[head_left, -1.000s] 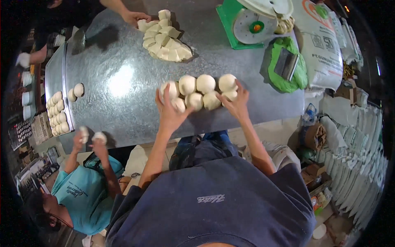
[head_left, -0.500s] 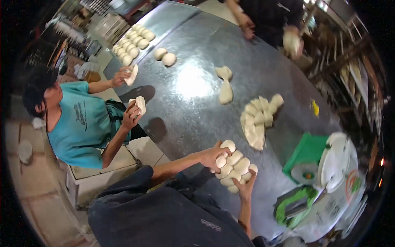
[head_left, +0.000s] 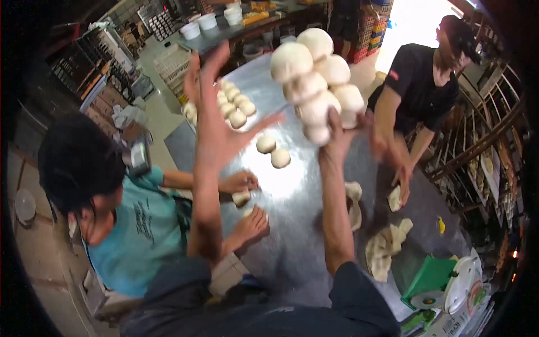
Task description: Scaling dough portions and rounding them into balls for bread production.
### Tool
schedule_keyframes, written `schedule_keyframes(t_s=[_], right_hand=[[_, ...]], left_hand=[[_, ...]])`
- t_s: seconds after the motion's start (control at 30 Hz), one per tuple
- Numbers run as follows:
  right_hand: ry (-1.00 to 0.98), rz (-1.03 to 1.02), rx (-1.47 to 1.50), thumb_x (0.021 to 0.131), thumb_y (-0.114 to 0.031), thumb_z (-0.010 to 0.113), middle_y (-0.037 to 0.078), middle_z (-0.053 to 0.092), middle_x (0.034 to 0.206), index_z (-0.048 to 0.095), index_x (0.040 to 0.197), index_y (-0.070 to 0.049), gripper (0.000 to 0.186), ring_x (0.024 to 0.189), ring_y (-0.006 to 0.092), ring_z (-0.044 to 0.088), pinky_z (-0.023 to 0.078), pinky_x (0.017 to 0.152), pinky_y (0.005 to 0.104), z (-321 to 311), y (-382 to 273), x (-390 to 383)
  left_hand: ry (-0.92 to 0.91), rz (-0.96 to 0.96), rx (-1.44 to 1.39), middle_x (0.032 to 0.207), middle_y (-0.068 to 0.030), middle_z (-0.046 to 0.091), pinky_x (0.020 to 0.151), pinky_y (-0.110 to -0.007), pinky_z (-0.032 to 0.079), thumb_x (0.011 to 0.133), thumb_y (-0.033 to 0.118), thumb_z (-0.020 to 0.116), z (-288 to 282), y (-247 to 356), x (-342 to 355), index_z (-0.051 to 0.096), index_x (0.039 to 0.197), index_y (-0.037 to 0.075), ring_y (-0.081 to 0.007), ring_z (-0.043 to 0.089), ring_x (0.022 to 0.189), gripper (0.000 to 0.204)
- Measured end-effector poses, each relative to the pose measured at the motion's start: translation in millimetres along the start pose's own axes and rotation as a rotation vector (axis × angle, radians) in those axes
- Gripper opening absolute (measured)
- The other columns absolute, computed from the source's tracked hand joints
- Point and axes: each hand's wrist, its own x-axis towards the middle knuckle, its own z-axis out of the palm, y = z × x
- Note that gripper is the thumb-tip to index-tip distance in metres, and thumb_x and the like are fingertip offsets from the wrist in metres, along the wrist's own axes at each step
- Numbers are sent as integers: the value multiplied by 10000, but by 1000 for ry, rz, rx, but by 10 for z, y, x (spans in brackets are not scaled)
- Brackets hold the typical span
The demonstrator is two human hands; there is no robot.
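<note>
A cluster of several smooth, pale dough balls (head_left: 302, 88) stuck together is held up above the metal table. My right hand (head_left: 339, 133) grips it from its lower end, thumb on the near side and the other fingers partly hidden. My left hand (head_left: 216, 132) is raised to the left of the cluster, blurred, with fingers spread and nothing in it. Beyond and below my left hand, two dough balls (head_left: 273, 151) sit on the table. Farther back are rows of dough balls (head_left: 238, 106), partly hidden behind my left hand.
At left a person in a teal shirt (head_left: 140, 230) works small dough at the table (head_left: 292, 247). A person in black (head_left: 418, 84) reaches for a dough piece (head_left: 394, 199) at right. Cut dough (head_left: 382, 253) lies near a green scale (head_left: 429, 281). Buckets (head_left: 208, 21) stand behind.
The dough cluster has risen from the table's near side, up and away from me. My left hand has let go of it and opened. The teal-shirted person's hands have lowered to the table.
</note>
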Motion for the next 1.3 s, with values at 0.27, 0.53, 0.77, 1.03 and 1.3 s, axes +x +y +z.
schedule_keyframes(t_s=[0.27,0.53,0.77,1.03,1.3], right_hand=[[-22,245,-814,517,-484,861,248,517,1194,196,1390,-85,1168,1081,315,538,437,927,377,-139,2194,2361],[39,132,-893,756,-231,762,83,639,772,586,927,-20,323,682,138,606,482,620,271,-1771,1694,-515],[646,337,-1118,798,-215,735,56,594,663,592,842,-22,244,608,99,557,451,561,251,-2693,-715,-2838],[497,135,-1646,601,-285,843,178,482,1126,483,1177,-54,717,1087,345,457,390,930,421,-3884,-2163,-2815],[54,232,-1225,694,-224,723,122,524,1118,503,1171,-98,540,1171,317,441,414,938,396,-4419,-2354,-2414]], left_hand=[[-697,-672,-660,1145,-95,482,896,-340,482,691,122,818,305,-324,-1833,494,1196,43,-216,527,1099,605],[-810,-588,-666,1050,-82,527,765,-283,453,755,129,757,751,-349,-2369,553,1118,51,-171,554,905,424],[-990,-460,-412,1046,-129,512,760,-315,465,818,233,688,1482,-29,-2855,527,1141,64,-217,559,846,398],[-1211,-567,-252,1136,-227,433,782,-380,488,794,349,711,2509,1109,-3352,333,1308,89,-281,579,906,689],[-792,-817,-283,1227,-308,298,797,-390,498,830,337,681,2876,2009,-4158,194,1359,123,-398,497,1046,751]])
